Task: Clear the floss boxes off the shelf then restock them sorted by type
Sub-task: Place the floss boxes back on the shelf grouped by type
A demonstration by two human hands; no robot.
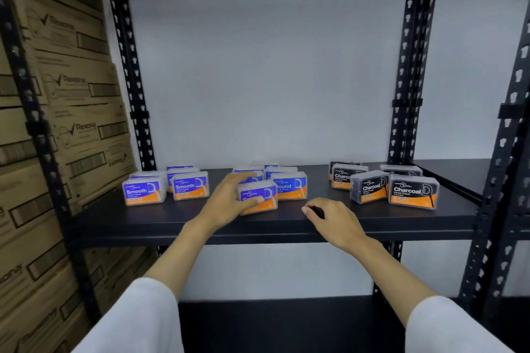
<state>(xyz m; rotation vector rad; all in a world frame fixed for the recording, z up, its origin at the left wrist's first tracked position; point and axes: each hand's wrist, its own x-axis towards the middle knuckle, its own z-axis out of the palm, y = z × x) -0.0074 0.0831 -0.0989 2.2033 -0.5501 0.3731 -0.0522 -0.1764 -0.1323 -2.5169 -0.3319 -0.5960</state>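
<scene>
Head cam looks down at a black metal shelf board [160, 223] in a black slotted-post rack [130, 89], white wall behind. Clear plastic floss boxes w/ blue-and-orange labels sit in 3 loose groups on it.

Left group: "Smooth" boxes, the front one [144, 191] nearest the edge, another "Smooth" box [190, 185] just beside it, more stacked behind.

Middle group: left hand [229, 200] is clamped on a blue-and-orange floss box [262, 199], thumb across the label so the name's mostly covered, fingers over the top/back. It's tilted a bit and touching the "Round" box [290, 185] to its right. More blue ones behind.

Right group: black-label "Charcoal" boxes, front one [413, 191] plus a tilted one [369, 187] beside it, others behind.

Right hand [334, 219] rests at the shelf's front edge btwn the middle and right groups, fingers curled loosely, holding nothing that I can see.

Brown cardboard cartons [77, 89] marked "Rexona" are stacked at far left. White sleeves [134, 321] on both arms.
</scene>
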